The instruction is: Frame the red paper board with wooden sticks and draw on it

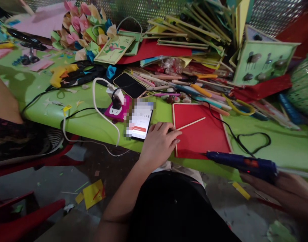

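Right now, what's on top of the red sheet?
A thin stick lies slanted on the red sheet, with pale strips along three edges. The left hand covers part of the left edge; what's beneath it is hidden.

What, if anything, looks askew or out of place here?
One pale stick slants over the red sheet, unlike the strips running straight along its side edges. Below, a yellow sheet and scraps litter the floor instead of lying on the green table.
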`<state>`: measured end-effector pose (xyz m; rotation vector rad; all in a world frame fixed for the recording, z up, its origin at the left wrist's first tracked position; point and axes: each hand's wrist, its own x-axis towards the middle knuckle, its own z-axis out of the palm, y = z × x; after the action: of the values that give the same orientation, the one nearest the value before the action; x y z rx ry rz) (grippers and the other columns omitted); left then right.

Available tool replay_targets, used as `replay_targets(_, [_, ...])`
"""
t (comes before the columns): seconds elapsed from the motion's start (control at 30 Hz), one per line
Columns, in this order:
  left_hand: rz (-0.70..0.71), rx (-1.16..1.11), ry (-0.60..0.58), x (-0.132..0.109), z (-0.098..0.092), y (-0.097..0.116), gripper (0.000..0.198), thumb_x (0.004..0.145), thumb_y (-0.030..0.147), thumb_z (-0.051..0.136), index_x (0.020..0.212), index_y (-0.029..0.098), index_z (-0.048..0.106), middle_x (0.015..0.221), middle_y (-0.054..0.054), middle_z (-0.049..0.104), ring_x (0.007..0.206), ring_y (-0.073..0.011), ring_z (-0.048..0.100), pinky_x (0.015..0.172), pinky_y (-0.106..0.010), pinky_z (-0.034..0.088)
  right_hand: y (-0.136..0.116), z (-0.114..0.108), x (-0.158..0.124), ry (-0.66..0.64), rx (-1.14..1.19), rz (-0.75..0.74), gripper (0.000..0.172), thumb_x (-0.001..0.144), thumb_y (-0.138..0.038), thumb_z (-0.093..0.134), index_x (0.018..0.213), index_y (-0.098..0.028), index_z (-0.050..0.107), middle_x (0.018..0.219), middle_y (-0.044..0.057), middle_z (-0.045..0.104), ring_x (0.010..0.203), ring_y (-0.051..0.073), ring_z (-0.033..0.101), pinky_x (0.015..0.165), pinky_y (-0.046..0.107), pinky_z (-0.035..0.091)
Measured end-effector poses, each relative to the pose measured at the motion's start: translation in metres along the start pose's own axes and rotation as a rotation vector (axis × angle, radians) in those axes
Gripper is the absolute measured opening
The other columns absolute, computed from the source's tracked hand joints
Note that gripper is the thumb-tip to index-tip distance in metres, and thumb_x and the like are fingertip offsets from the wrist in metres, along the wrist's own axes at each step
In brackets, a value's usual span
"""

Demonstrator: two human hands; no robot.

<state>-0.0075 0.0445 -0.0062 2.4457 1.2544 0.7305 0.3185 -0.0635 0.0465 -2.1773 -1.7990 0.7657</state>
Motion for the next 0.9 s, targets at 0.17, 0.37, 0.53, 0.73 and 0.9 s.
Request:
replay_targets(0.17, [0.006, 0.002, 0.005, 0.0, -0.001, 0.0, 0.023, 0.1, 0.023, 0.069, 0.123, 0.025, 0.071, 0.119, -0.004, 0.066, 0.112, -0.0233, 0.06, 0.096, -0.04, 0.05, -0.004, 0.001, -0.001, -0.03, 0.001, -0.006, 0.042, 0.077, -0.066, 0.065, 0.075, -0.028, 0.082, 0.077, -0.003, 0.082, 0.072, 0.03, 0.075, 0.063, 0.034, 0.06])
replay_targets(0.37, [0.008, 0.008, 0.008, 0.0, -0.001, 0.0, 0.025, 0.099, 0.023, 0.07, 0.124, 0.025, 0.07, 0.119, -0.004, 0.066, 0.112, -0.0233, 0.06, 0.096, -0.041, 0.05, -0.011, 0.0, -0.005, 0.004, -0.028, -0.002, 0.04, 0.08, -0.066, 0.063, 0.071, -0.03, 0.079, 0.066, -0.004, 0.077, 0.067, 0.029, 0.073, 0.062, 0.036, 0.059])
replay_targets(0.53, [0.009, 0.005, 0.009, -0.001, 0.0, 0.0, 0.024, 0.099, 0.023, 0.07, 0.124, 0.025, 0.071, 0.119, -0.004, 0.067, 0.112, -0.0236, 0.06, 0.096, -0.041, 0.051, 0.009, -0.001, 0.001, 0.005, -0.065, -0.084, 0.039, 0.079, -0.066, 0.063, 0.071, -0.031, 0.079, 0.072, -0.002, 0.079, 0.068, 0.029, 0.073, 0.061, 0.035, 0.061])
replay_targets(0.73, [0.01, 0.004, 0.009, -0.001, 0.001, -0.001, 0.025, 0.099, 0.023, 0.071, 0.123, 0.025, 0.07, 0.118, -0.003, 0.066, 0.111, -0.0234, 0.06, 0.096, -0.041, 0.05, 0.02, 0.003, 0.004, -0.053, -0.062, -0.117, 0.04, 0.083, -0.064, 0.062, 0.08, -0.03, 0.083, 0.074, -0.002, 0.08, 0.072, 0.029, 0.076, 0.061, 0.032, 0.061])
replay_targets(0.9, [0.013, 0.006, 0.024, 0.0, -0.001, -0.001, 0.024, 0.098, 0.022, 0.072, 0.122, 0.026, 0.071, 0.117, -0.004, 0.067, 0.111, -0.0235, 0.061, 0.096, -0.041, 0.051, 0.023, -0.003, -0.001, 0.007, -0.118, -0.1, 0.043, 0.081, -0.068, 0.06, 0.078, -0.031, 0.083, 0.082, -0.001, 0.082, 0.078, 0.031, 0.077, 0.067, 0.034, 0.063])
